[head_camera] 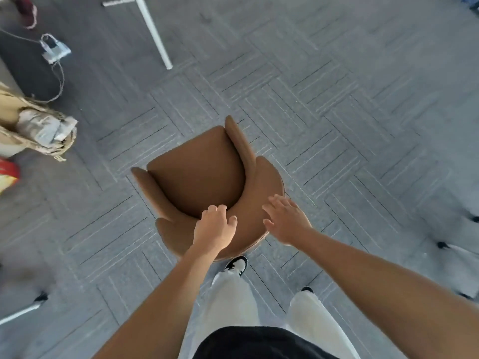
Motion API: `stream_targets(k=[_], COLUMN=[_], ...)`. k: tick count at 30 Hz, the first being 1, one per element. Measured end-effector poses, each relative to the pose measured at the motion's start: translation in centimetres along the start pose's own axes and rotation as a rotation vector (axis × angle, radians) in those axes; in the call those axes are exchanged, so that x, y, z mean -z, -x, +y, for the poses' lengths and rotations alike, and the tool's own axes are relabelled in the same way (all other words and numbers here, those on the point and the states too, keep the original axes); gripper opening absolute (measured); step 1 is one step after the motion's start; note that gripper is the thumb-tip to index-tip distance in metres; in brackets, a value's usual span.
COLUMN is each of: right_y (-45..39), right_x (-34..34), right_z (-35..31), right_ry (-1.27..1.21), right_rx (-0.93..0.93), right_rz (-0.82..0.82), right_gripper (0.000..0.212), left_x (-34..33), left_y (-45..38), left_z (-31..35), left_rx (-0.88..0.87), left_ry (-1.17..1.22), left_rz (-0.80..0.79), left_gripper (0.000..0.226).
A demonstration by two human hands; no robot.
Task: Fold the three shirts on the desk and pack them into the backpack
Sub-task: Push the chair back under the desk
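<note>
**Two hands on a chair, shirts out of sight**

No shirts on a table show in this view, and no table top either; only a white leg (155, 32) stands at the top of the frame. A beige bag (39, 130) at the left edge, its mouth open with pale grey cloth bundled inside, may be the backpack with a shirt in it, though that cannot be told for sure.

At the centre stands a brown chair (199, 174) on grey carpet (350, 112). The left hand (215, 229) curls its fingers over the top of the backrest, gripping it. The right hand (285, 218) lies just beside it on the same rim, fingers spread and relaxed, resting rather than holding.

The step in hand seems to be shifting the chair aside to clear the way. To do it well, both hands should take the rim, lift slightly rather than drag across the carpet, and steer clear of the person's shoes (237, 265) close behind it and of the cable (58, 81) lying at the left.
</note>
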State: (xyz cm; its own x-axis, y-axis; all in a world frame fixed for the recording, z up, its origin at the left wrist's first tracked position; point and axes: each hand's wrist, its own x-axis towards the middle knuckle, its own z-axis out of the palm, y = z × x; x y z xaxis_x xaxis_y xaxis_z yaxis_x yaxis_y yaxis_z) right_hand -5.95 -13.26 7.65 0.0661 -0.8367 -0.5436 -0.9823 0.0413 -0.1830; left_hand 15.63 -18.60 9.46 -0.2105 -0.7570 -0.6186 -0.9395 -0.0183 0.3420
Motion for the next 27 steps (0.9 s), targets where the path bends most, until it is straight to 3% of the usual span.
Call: stream_targets(k=[5,11,19,23,27], right_y=[-1.5,-3.5,-6.5,-7.5,-8.7], right_x=[-2.2,-4.7,-7.5,-8.7,-8.5], right_z=[2.3,4.5,4.8,4.9,4.5], right_ry=[0.024,-0.050,-0.075,-0.158,-0.172], right_rx=[0.194,0.335,0.394,0.450,0.498], right_rz=[0.077,0.212,0.430,0.631,0.694], right_gripper=[0.056,0.069,0.051,0.043,0.039], left_x=[-6.8,-12.2,-14.2,-14.9,-14.7], left_y=[2.8,2.5,1.4,0.6,-0.4], left_z=[1.0,3.5,2.4,1.8,1.1], left_rx=[0.138,0.266,0.307,0.290,0.271], left_ry=[0.037,0.066,-0.033,-0.026,-0.013], left_rz=[0.037,0.323,0.517,0.636,0.721], left_gripper=[0.049,0.055,0.062,0.056,0.053])
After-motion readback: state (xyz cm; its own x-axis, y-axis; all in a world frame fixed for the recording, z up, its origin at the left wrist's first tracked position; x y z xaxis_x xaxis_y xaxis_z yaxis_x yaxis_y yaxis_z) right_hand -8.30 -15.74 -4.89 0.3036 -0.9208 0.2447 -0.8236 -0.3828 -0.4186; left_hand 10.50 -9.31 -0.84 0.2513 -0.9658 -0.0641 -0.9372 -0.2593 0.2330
